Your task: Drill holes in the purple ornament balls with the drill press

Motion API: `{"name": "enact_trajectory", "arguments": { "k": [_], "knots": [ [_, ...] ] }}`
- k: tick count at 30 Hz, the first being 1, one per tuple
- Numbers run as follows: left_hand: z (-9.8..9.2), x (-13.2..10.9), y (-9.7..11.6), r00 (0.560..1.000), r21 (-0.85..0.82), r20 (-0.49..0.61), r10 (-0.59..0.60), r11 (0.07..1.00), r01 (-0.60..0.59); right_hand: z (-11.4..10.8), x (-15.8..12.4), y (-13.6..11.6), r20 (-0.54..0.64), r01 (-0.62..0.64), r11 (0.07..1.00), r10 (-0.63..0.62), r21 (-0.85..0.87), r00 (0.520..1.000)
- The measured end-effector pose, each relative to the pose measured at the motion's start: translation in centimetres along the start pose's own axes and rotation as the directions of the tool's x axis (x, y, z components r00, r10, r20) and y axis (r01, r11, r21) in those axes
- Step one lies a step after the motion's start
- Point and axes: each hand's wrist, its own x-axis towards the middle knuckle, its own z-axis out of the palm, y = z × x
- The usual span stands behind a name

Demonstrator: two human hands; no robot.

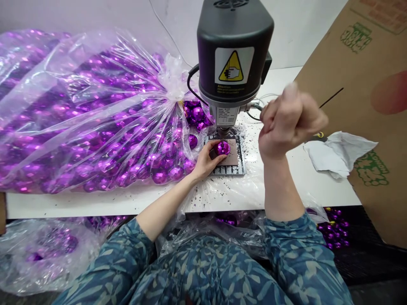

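A small bench drill press (234,55) with a dark motor housing and a yellow warning label stands on the white table (95,202). My left hand (206,160) is closed on a shiny purple faceted ball (221,148), holding it on the drill's base plate (237,163) under the spindle. My right hand (288,120) is raised to the right of the machine, fist wrapped round the feed lever, whose thin dark rod (332,97) sticks out past my knuckles.
A big clear plastic bag (79,110) full of purple balls fills the table's left. A crumpled white cloth (337,152) and a leaning cardboard box (365,106) sit right. More bagged purple balls (333,231) lie below the table edge. Dark shavings dot the tabletop.
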Motion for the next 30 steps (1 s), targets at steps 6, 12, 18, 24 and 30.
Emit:
{"name": "enact_trajectory", "arguments": {
  "k": [6, 12, 18, 24, 30],
  "knots": [
    [-0.6, -4.3, 3.7, 0.998, 0.055, -0.038, 0.053, 0.997, -0.051, 2.4, 4.4, -2.3, -0.088, 0.094, 0.987, -0.083, 0.127, 0.993],
    [-0.7, -12.6, 7.7, 0.781, -0.041, 0.525, 0.338, 0.927, -0.373, 3.4, 5.7, -2.7, -0.250, 0.242, 0.940, -0.181, 0.241, 0.951],
    [-3.9, -4.4, 4.6, 0.942, 0.324, 0.226, 0.248, 0.893, -0.313, 3.1, 5.6, -2.3, -0.246, 0.220, 0.954, -0.168, 0.202, 0.955],
    [-7.4, 5.6, 3.5, 0.898, 0.921, 0.144, -0.415, 0.389, 0.032, 3.0, 5.4, -2.5, -0.236, 0.170, 0.980, -0.140, 0.109, 0.962],
    [-8.4, 5.1, 3.0, 0.977, 0.500, 0.038, -0.211, 0.850, 0.164, 3.1, 5.1, -2.3, -0.239, 0.187, 0.976, -0.155, 0.116, 0.958]
  ]
}}
